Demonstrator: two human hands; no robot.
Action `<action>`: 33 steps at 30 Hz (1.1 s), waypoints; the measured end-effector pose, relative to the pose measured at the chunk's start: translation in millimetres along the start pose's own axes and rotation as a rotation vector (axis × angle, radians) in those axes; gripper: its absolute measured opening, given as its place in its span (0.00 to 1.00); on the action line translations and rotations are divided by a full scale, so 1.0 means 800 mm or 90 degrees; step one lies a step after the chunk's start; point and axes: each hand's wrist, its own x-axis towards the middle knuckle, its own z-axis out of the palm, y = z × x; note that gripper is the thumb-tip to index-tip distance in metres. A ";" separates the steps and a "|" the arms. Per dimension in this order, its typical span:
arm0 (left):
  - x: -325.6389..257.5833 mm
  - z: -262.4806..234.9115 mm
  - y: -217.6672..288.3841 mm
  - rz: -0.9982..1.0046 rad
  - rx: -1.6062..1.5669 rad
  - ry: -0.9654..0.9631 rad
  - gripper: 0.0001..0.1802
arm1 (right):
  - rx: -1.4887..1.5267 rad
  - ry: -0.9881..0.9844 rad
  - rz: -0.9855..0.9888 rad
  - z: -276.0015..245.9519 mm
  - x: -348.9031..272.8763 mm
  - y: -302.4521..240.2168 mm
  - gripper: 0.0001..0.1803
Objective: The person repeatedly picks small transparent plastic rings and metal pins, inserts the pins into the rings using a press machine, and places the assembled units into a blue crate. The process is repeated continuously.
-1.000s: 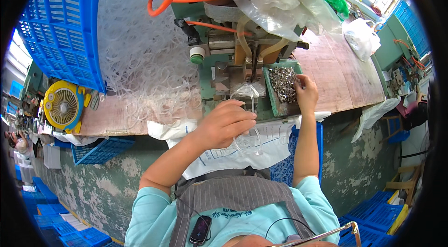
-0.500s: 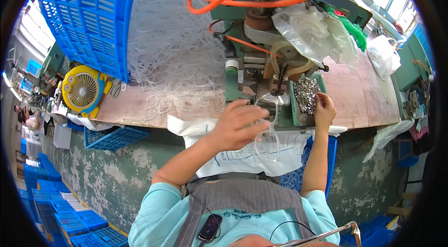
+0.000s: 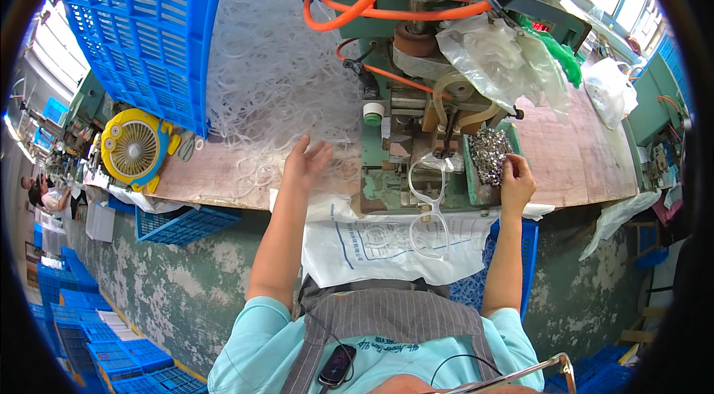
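Observation:
A clear plastic eyeglass front (image 3: 430, 208) hangs from the machine's work point (image 3: 439, 158), its lower rim over the white sheet, with no hand on it. Farther left, my left hand (image 3: 307, 163) is stretched out with fingers apart, at the near edge of a big heap of clear eyeglass fronts (image 3: 282, 81). On the right my right hand (image 3: 518, 180) has thumb and fingers pinched together at the side of a green tray (image 3: 471, 187) full of small shiny metal parts (image 3: 489, 156). Whatever is between those fingertips is too small to make out.
Above the tray stands a green press machine (image 3: 424, 44) with orange air hoses (image 3: 372, 3) and a clear plastic bag (image 3: 498, 52). A tall blue crate (image 3: 149, 29) and a yellow fan (image 3: 132, 148) stand left. White sheeting (image 3: 357, 245) drapes the table's front edge over a blue bin (image 3: 526, 260).
My left hand has left the eyeglass front, moving left to the heap and opening. The front stays hanging at the machine. My right hand remains at the metal parts.

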 end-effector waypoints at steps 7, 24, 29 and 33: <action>0.003 0.009 0.000 -0.040 -0.067 0.024 0.18 | -0.005 -0.005 -0.019 0.003 0.000 0.001 0.06; -0.202 0.144 -0.049 1.023 0.687 -0.428 0.15 | 0.228 -0.126 -0.088 0.012 -0.046 -0.151 0.11; -0.209 0.165 -0.056 0.923 0.680 -0.689 0.19 | 0.205 -0.112 -0.129 0.017 -0.064 -0.177 0.15; -0.206 0.156 -0.058 0.902 0.693 -0.698 0.19 | 0.247 -0.116 -0.069 0.029 -0.059 -0.181 0.17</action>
